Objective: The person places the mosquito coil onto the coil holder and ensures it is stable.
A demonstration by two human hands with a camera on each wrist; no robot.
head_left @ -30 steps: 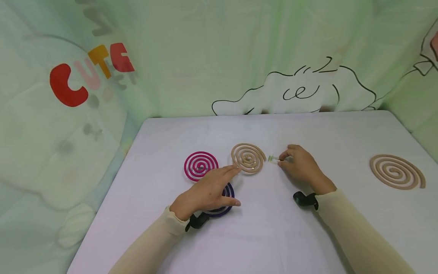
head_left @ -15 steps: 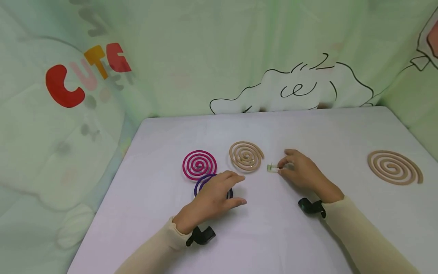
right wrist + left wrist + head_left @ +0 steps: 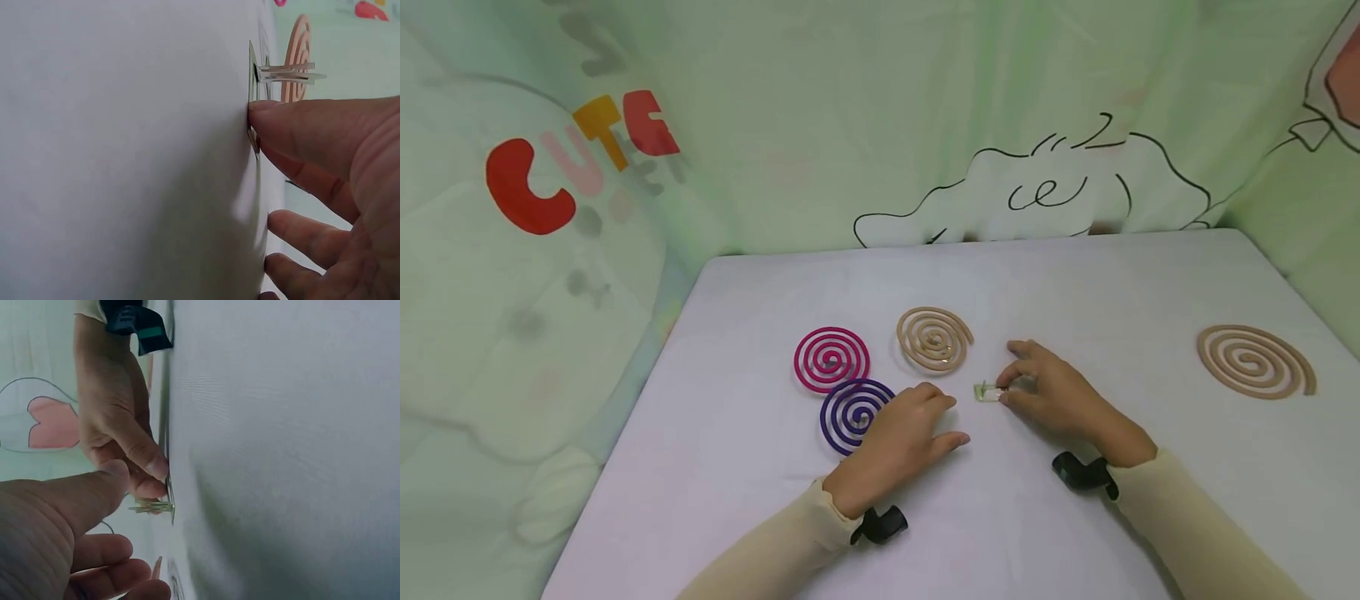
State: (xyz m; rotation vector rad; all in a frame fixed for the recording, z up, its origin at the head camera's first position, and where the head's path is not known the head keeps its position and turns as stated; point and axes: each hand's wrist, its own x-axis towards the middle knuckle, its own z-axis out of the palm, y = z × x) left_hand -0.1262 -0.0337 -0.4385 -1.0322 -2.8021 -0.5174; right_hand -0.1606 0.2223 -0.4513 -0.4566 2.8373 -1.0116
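My right hand (image 3: 1060, 400) pinches the edge of a small flat metal mosquito coil stand (image 3: 988, 392) between thumb and fingers. In the right wrist view the stand's upright prongs (image 3: 290, 74) rise from its thin plate, which is against the tabletop or just off it. My left hand (image 3: 898, 446) hovers left of the stand, thumb and fingers spread apart and holding nothing. Beneath and beside it is a purple mosquito coil (image 3: 842, 412), partly hidden by the hand. A magenta coil (image 3: 820, 387) and a tan coil (image 3: 917, 364) lie farther back, with metal glints under the tan one.
Another tan mosquito coil (image 3: 1251, 392) lies at the right of the white-covered table (image 3: 1075, 283). A printed green curtain (image 3: 820, 125) hangs behind the table and at its sides. Both wrists wear black cameras.
My right hand has brought the stand nearer to me and slightly left, down onto or close to the table. My left hand has shifted right, uncovering more of the purple coil.
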